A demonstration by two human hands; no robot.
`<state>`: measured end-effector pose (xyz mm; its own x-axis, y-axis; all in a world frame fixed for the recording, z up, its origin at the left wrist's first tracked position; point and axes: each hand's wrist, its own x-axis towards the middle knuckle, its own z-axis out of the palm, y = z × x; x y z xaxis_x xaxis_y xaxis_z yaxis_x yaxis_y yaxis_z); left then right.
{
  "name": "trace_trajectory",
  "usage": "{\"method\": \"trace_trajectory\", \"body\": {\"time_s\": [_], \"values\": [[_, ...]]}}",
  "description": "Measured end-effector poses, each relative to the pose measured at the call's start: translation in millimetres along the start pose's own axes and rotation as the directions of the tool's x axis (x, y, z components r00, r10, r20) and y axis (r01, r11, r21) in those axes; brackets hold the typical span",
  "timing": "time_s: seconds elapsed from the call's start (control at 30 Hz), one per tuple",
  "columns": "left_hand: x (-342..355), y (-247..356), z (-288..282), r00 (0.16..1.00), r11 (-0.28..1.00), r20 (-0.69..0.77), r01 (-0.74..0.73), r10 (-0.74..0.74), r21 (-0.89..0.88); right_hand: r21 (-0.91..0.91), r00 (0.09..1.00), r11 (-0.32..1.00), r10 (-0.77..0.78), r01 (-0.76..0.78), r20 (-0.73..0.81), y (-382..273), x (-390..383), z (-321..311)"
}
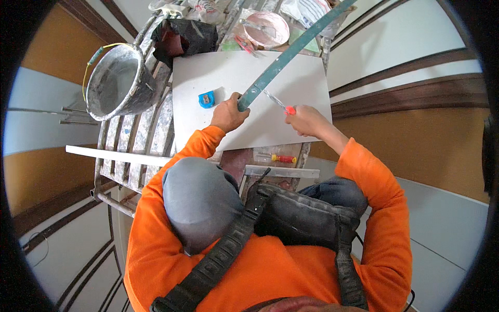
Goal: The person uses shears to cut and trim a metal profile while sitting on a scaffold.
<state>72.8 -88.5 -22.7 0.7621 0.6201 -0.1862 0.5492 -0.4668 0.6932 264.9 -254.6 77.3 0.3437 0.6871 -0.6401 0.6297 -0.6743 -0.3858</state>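
My left hand [228,113] fisted round green straightedge [291,49], long axis running diag. to tile's [218,73] far-right corner. Right hand [306,120] pinching red-capped scriber [278,102], tip toward straightedge.

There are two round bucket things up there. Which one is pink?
The small shallow bowl at the top, beyond the white board, is pink inside. The other, the big bucket on the left, is grey with a yellow-green handle.

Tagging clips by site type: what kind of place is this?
Likely an indoor tiling or renovation site, up on scaffolding. A mortar-crusted bucket sits on spattered planks, and the hands mark a large white tile along a green straightedge.
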Motion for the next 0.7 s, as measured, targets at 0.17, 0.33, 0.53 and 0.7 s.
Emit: {"method": "trace_trajectory", "body": {"time_s": [0.17, 0.33, 0.53, 0.7], "values": [[-6, 5, 3, 0.996, 0.996, -0.050, -0.067, 0.069, 0.055, -0.154, 0.999, 0.987, -0.050, 0.049, -0.007, 0, 4, 1], [-10, 6, 11, 0.983, 0.983, -0.122, -0.117, 0.134, 0.140, -0.224, 0.997, 0.973, -0.064, 0.056, -0.031, -6, 1, -1], [-10, 0, 17, 0.963, 0.970, -0.191, -0.155, 0.190, 0.187, -0.244, 0.992, 0.969, -0.052, 0.023, -0.111, -4, 2, 8], [-7, 10, 3, 0.984, 0.987, -0.119, -0.119, 0.131, 0.106, -0.188, 0.972, 0.979, -0.122, 0.084, -0.199, 16, 14, 24]]}}
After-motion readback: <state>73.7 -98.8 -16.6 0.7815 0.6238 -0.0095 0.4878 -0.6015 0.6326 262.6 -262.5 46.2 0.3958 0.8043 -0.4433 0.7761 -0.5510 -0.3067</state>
